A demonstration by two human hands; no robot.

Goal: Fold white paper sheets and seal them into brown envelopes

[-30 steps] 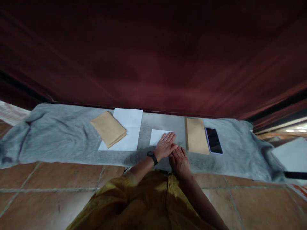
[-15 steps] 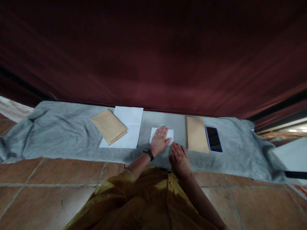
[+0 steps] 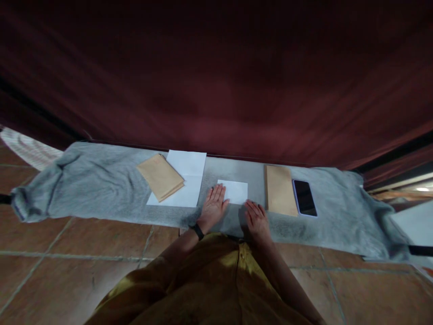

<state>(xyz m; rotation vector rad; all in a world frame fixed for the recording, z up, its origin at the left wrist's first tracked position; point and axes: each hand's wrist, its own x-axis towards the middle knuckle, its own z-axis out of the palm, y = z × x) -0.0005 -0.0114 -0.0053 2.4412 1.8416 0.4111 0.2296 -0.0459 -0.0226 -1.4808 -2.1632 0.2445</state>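
Observation:
A small white folded sheet of paper lies flat on the grey cloth in front of me. My left hand rests palm down at its left edge, fingers stretched out and pointing away from me. At the paper's lower right corner is my right hand, its fingertips close to or touching that corner and its fingers extended. Neither hand grips anything. To the left, brown envelopes lie askew over larger white sheets. Right of my right hand sits a stack of brown envelopes.
A phone in a light purple case lies beside the right stack. The grey cloth covers a narrow bench along a dark red wall or curtain. Tiled floor shows below. White sheets are at the far right.
My left hand has slid left, off the middle of the folded paper to its left edge, uncovering it. My right hand stays by the lower right corner. The view has shifted slightly.

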